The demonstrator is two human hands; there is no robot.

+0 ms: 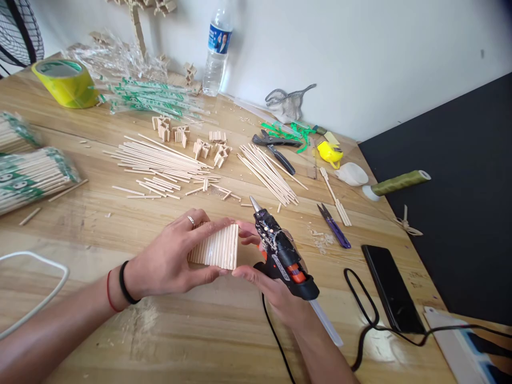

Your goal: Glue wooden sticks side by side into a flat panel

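Observation:
My left hand (172,256) grips a small panel of wooden sticks (218,248) laid side by side, thumb along its near edge and fingers over its far edge. My right hand (276,290) holds a black hot glue gun (282,253) with orange parts; its metal nozzle points up and away, and a clear glue stick (326,322) sticks out of its back. The right thumb and fingertips also touch the right edge of the panel. Part of the gun's handle is hidden by the right hand. Beyond the panel lie loose wooden sticks (168,160).
Pliers (278,146), purple snips (335,226), a phone (392,288) and a black cord (372,325) lie to the right. Bagged sticks (36,173) and yellow tape (66,82) are at left. A water bottle (218,50) stands against the wall. Small stick assemblies (202,149) sit farther back.

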